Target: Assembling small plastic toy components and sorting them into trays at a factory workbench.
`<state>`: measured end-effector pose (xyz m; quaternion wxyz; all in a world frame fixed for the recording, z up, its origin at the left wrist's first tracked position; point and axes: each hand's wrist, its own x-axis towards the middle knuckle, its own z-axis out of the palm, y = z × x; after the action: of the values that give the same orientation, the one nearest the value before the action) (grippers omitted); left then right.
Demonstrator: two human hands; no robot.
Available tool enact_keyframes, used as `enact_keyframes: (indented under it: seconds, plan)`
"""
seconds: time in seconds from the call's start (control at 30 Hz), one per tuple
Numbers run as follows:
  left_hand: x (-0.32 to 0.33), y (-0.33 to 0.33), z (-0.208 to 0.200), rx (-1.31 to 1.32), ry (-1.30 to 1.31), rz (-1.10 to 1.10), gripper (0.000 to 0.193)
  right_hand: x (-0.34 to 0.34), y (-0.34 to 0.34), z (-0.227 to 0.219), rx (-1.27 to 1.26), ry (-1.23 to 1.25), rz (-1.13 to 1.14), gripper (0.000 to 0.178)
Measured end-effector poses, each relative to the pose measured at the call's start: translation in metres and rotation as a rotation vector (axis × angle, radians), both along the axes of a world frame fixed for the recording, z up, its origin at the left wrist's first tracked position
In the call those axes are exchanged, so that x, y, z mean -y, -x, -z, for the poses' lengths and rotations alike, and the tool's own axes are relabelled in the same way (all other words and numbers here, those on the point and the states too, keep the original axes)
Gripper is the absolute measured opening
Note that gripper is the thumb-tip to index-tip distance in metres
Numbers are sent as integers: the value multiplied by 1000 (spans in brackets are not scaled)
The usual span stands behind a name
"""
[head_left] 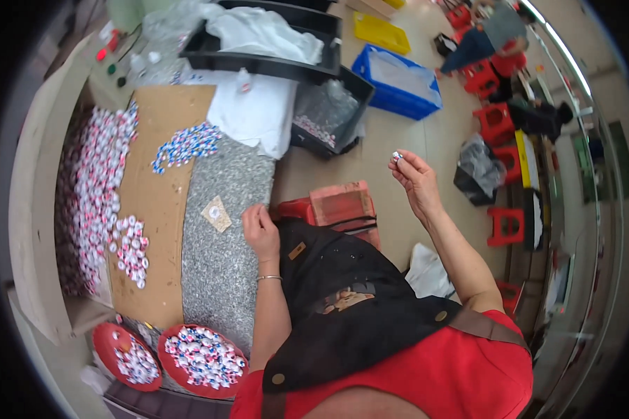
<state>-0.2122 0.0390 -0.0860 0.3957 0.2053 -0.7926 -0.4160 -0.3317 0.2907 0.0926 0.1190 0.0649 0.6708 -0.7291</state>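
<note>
My right hand (418,184) is raised off to the right of the table, pinching a small white piece with coloured marks (397,157) between thumb and fingertips. At the table's right edge, my left hand (261,234) has its fingers curled together; whatever they may hold is hidden. Just left of it, a small beige block with a white round centre (215,214) lies on the grey speckled tabletop (223,279). Small white-and-blue pieces (186,145) form a pile farther up on brown cardboard (157,230). Small white-and-pink round pieces (133,253) lie nearer, on the cardboard's left.
A wooden-sided bin (38,209) full of white-and-pink pieces borders the left. Two red bowls (168,356) (105,342) of pieces sit near me. Black trays (265,66), a blue crate (398,101) and a red stool (297,208) stand beyond. People sit at the far right.
</note>
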Motion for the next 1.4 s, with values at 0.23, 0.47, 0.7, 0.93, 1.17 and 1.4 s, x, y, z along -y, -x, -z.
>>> enact_keyframes:
  seconds: [0.23,0.47,0.7,0.93,1.17,1.4]
  plan:
    - [-10,-4,1,94,99,76,10,-49,-10,0,-48,141,193,27]
    - [-18,9,-1,194,364,156,21,-100,47,12,-45,295,343,24]
    - [-76,59,-24,390,270,607,16,-174,158,54,-47,341,416,20]
    - [-179,252,-19,590,-303,621,26,-287,274,52,13,365,632,14]
    - [-235,388,18,865,-270,1017,29,-362,307,31,-130,511,799,16]
    - [-428,567,-54,484,-166,1327,27,-424,360,29,-167,580,942,21]
